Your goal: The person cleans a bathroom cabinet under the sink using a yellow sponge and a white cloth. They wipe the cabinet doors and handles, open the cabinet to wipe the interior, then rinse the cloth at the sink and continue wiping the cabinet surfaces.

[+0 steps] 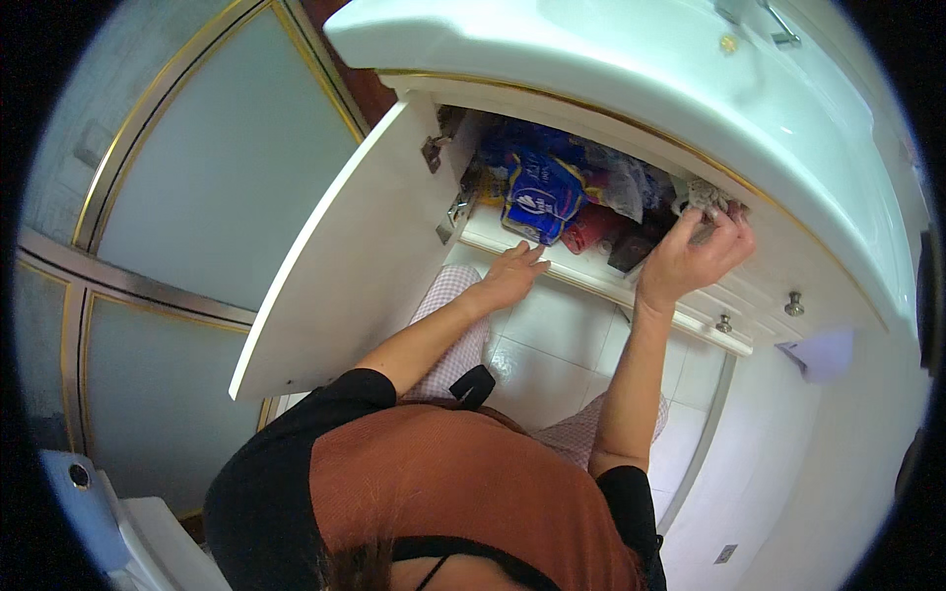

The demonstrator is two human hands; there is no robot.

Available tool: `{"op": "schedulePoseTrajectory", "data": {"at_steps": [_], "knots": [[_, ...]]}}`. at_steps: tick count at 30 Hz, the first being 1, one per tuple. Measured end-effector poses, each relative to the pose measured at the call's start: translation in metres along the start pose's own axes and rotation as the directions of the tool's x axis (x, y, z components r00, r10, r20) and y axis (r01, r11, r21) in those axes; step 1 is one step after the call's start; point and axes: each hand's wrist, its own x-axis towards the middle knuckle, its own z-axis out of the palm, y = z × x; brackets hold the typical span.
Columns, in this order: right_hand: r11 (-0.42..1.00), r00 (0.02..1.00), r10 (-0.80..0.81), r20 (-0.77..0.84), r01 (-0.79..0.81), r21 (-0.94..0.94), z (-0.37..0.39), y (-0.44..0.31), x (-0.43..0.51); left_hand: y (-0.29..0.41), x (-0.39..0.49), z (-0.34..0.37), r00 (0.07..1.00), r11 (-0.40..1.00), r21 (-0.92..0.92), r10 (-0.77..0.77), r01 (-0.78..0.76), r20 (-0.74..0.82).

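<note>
My right hand [698,251] is raised at the right side of the cabinet opening, its fingers closed around a pale, crumpled, textured cloth [708,195]. The fingers partly hide the cloth. My left hand [514,275] holds nothing; its fingers are spread near the front edge of the cabinet floor [491,230]. Just beyond the left fingertips lies a blue plastic package [543,196] that bears writing. A red container [591,227] lies to its right, and a dark box [630,251] sits farther right. Clear plastic wrapping [627,190] and other items at the back are in shadow.
The white cabinet door [347,251] stands swung out on my left. Above the opening, the white washbasin [591,52] overhangs. Metal knobs [794,303] stick out at the right. A frosted-glass shower enclosure [222,162] is at the left, and a toilet [159,535] at lower left.
</note>
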Motion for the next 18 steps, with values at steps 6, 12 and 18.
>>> {"op": "schedulePoseTrajectory", "data": {"at_steps": [6,12,18], "knots": [[0.997,0.996,-0.057,0.067,0.054,0.057,0.059,-0.052,-0.034,0.005,0.004,-0.011,0.995,0.988,-0.127,-0.081,0.087,0.053],[0.948,0.975,-0.157,0.159,0.103,0.302,0.113,-0.117,-0.059,0.003,0.008,-0.001,0.987,0.900,-0.424,-0.143,0.097,-0.077],[0.835,0.972,-0.078,0.223,-0.058,0.547,0.123,-0.151,-0.058,-0.002,0.008,0.015,0.970,0.907,-0.420,-0.116,0.015,-0.214]]}}
